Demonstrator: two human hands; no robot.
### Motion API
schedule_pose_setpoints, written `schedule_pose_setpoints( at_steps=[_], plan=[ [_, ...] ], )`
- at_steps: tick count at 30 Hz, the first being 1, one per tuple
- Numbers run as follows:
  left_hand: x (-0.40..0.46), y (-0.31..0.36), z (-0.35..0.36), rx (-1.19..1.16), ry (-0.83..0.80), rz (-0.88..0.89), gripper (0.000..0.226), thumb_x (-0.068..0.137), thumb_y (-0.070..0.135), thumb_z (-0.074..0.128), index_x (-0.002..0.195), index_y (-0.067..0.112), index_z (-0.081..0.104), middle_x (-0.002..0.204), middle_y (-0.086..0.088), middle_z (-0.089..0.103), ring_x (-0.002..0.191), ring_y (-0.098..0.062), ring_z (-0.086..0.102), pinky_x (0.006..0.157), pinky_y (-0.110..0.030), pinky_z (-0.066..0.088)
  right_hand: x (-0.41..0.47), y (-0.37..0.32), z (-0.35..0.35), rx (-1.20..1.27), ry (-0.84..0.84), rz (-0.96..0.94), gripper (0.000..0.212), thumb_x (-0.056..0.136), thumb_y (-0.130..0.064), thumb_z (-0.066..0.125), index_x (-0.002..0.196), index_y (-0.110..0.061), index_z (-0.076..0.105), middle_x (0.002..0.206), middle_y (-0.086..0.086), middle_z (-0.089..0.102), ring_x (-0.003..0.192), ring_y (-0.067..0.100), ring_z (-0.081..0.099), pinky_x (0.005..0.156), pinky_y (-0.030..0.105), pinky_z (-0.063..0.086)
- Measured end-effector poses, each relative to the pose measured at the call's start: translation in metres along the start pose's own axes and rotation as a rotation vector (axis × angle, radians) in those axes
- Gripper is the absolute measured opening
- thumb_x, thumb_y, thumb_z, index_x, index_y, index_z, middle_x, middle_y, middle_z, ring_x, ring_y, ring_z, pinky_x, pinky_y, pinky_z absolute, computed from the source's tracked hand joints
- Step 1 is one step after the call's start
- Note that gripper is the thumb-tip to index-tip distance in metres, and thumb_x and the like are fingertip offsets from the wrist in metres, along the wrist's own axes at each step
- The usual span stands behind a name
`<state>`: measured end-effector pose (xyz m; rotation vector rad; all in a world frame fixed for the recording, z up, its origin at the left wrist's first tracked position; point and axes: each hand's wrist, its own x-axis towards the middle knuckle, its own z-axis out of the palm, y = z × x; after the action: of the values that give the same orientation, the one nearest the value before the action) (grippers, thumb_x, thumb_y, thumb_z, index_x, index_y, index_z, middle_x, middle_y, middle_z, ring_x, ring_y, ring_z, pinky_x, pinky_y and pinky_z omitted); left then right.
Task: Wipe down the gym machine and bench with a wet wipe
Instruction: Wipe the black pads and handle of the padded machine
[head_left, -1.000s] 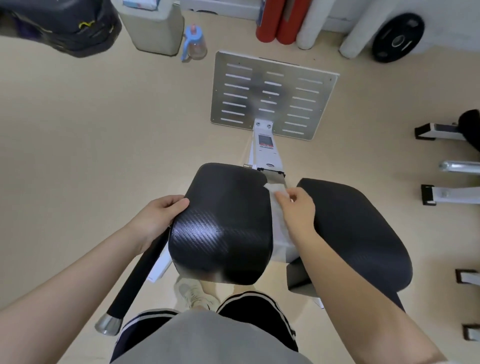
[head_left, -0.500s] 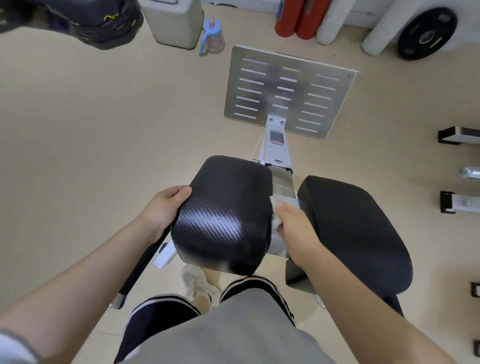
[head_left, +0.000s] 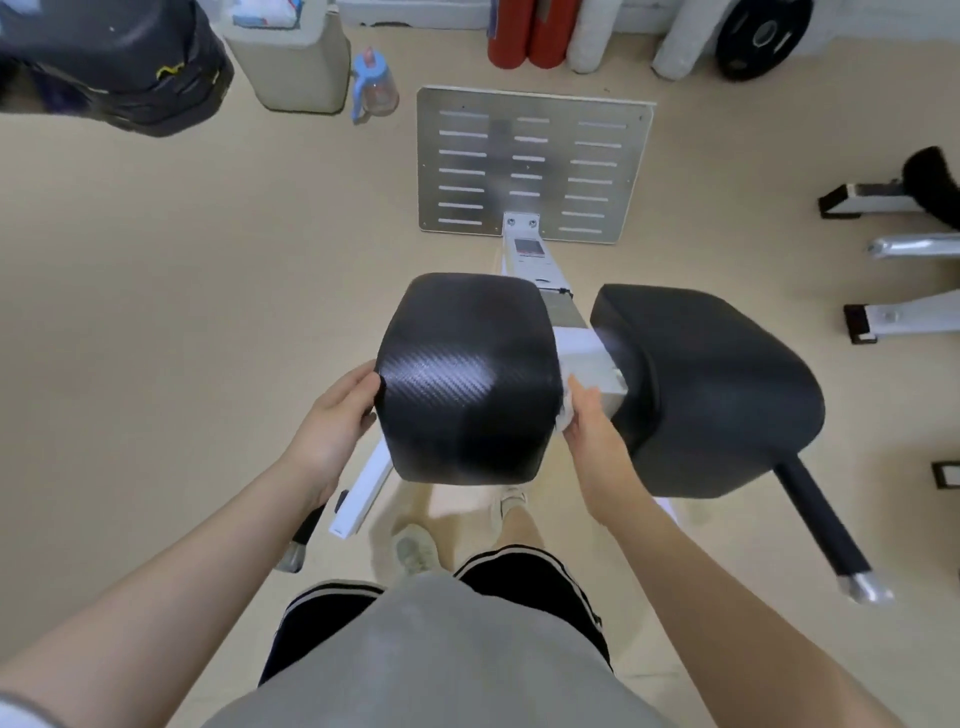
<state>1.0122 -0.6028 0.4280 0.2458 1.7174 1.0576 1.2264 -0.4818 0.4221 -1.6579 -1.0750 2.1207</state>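
The gym machine has two black padded cushions, the left pad (head_left: 465, 376) and the right pad (head_left: 711, 384), on a white frame (head_left: 584, 353) that runs to a perforated metal footplate (head_left: 532, 163). My left hand (head_left: 337, 421) grips the left pad's left edge. My right hand (head_left: 589, 423) is in the gap between the pads, pressing a white wet wipe (head_left: 566, 408) against the left pad's right side. Most of the wipe is hidden by my fingers and the pad.
A black handle bar (head_left: 821, 525) with a silver cap juts from the right pad. A grey bin (head_left: 291, 57), a blue bottle (head_left: 374, 88), red and white rolls (head_left: 530, 36) and a weight plate (head_left: 763, 36) line the far wall. Other machine feet (head_left: 904, 317) stand at right.
My right hand with the wipe has slid toward me along the gap beside the left pad. My left hand keeps its hold on the pad's edge. My head has lifted, showing more floor.
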Motion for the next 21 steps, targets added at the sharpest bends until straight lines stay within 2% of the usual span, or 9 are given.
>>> schedule_pose_setpoints(
  at_steps=[2, 4, 7, 9, 12, 14, 16, 18, 21],
  plan=[
    [-0.009, -0.014, 0.0, -0.015, -0.041, 0.01, 0.031, 0.099, 0.031, 0.038, 0.126, 0.039, 0.052, 0.132, 0.016, 0.055, 0.125, -0.003, 0.047, 0.104, -0.025, 0.034, -0.014, 0.033, 0.002, 0.146, -0.01, -0.077, 0.038, 0.096, -0.048, 0.036, 0.123, -0.028, 0.055, 0.125, -0.01, 0.059, 0.121, 0.007, 0.052, 0.103, 0.028, 0.038],
    [-0.014, -0.025, 0.001, -0.053, -0.071, 0.008, 0.033, 0.1, 0.028, 0.035, 0.13, 0.039, 0.047, 0.132, 0.018, 0.054, 0.123, 0.0, 0.048, 0.098, -0.022, 0.036, -0.026, 0.063, 0.012, 0.193, 0.089, -0.135, 0.027, 0.094, -0.045, 0.043, 0.096, -0.025, 0.061, 0.099, -0.003, 0.064, 0.098, 0.014, 0.059, 0.093, 0.035, 0.042],
    [-0.017, -0.036, 0.0, -0.037, -0.095, 0.018, 0.039, 0.099, 0.031, 0.037, 0.136, 0.042, 0.04, 0.139, 0.021, 0.047, 0.129, -0.005, 0.043, 0.11, -0.029, 0.027, -0.033, 0.085, 0.025, 0.097, 0.258, -0.218, 0.02, 0.097, -0.024, 0.044, 0.08, -0.019, 0.053, 0.076, -0.005, 0.048, 0.076, 0.009, 0.047, 0.08, 0.032, 0.038],
    [-0.02, -0.039, 0.002, -0.002, -0.125, 0.032, 0.041, 0.097, 0.035, 0.04, 0.135, 0.051, 0.037, 0.136, 0.026, 0.048, 0.129, -0.005, 0.042, 0.109, -0.029, 0.023, -0.03, 0.08, 0.031, -0.06, 0.274, -0.255, 0.012, 0.097, -0.014, 0.042, 0.093, -0.012, 0.052, 0.08, -0.003, 0.049, 0.073, 0.003, 0.047, 0.075, 0.022, 0.04],
    [-0.019, -0.041, 0.004, -0.004, -0.125, 0.059, 0.044, 0.099, 0.032, 0.037, 0.138, 0.052, 0.029, 0.137, 0.026, 0.046, 0.132, -0.005, 0.039, 0.112, -0.03, 0.023, -0.013, 0.068, 0.032, -0.334, 0.364, -0.327, 0.039, 0.096, -0.016, 0.041, 0.135, -0.019, 0.042, 0.102, 0.003, 0.056, 0.091, 0.011, 0.052, 0.084, 0.025, 0.042],
    [-0.02, -0.043, 0.005, -0.024, -0.125, 0.072, 0.046, 0.101, 0.026, 0.033, 0.135, 0.054, 0.026, 0.137, 0.027, 0.044, 0.133, -0.003, 0.036, 0.113, -0.03, 0.024, -0.004, 0.071, 0.024, -0.434, 0.415, -0.373, 0.045, 0.096, -0.019, 0.04, 0.14, -0.026, 0.037, 0.098, 0.0, 0.054, 0.088, 0.012, 0.051, 0.084, 0.026, 0.042],
    [-0.022, -0.05, 0.008, -0.026, -0.13, 0.102, 0.047, 0.101, 0.021, 0.034, 0.133, 0.054, 0.027, 0.137, 0.029, 0.042, 0.132, 0.003, 0.034, 0.11, -0.024, 0.025, 0.0, 0.083, 0.014, -0.44, 0.408, -0.36, 0.045, 0.097, -0.022, 0.039, 0.141, -0.029, 0.035, 0.108, -0.011, 0.048, 0.102, 0.007, 0.047, 0.092, 0.022, 0.035],
    [-0.022, -0.059, 0.011, -0.042, -0.121, 0.114, 0.047, 0.1, 0.023, 0.036, 0.14, 0.047, 0.027, 0.142, 0.027, 0.039, 0.134, 0.005, 0.031, 0.108, -0.021, 0.023, 0.003, 0.103, 0.01, -0.493, 0.393, -0.32, 0.038, 0.098, -0.025, 0.038, 0.135, -0.031, 0.04, 0.107, -0.019, 0.048, 0.106, 0.009, 0.05, 0.09, 0.021, 0.038],
    [-0.019, -0.068, 0.014, -0.081, -0.119, 0.115, 0.047, 0.1, 0.026, 0.034, 0.142, 0.045, 0.025, 0.141, 0.027, 0.04, 0.134, 0.006, 0.03, 0.111, -0.022, 0.02, 0.014, 0.128, 0.015, -0.383, 0.377, -0.22, 0.031, 0.097, -0.017, 0.04, 0.127, -0.022, 0.048, 0.099, -0.011, 0.054, 0.101, 0.02, 0.058, 0.082, 0.026, 0.048]
  ],
)
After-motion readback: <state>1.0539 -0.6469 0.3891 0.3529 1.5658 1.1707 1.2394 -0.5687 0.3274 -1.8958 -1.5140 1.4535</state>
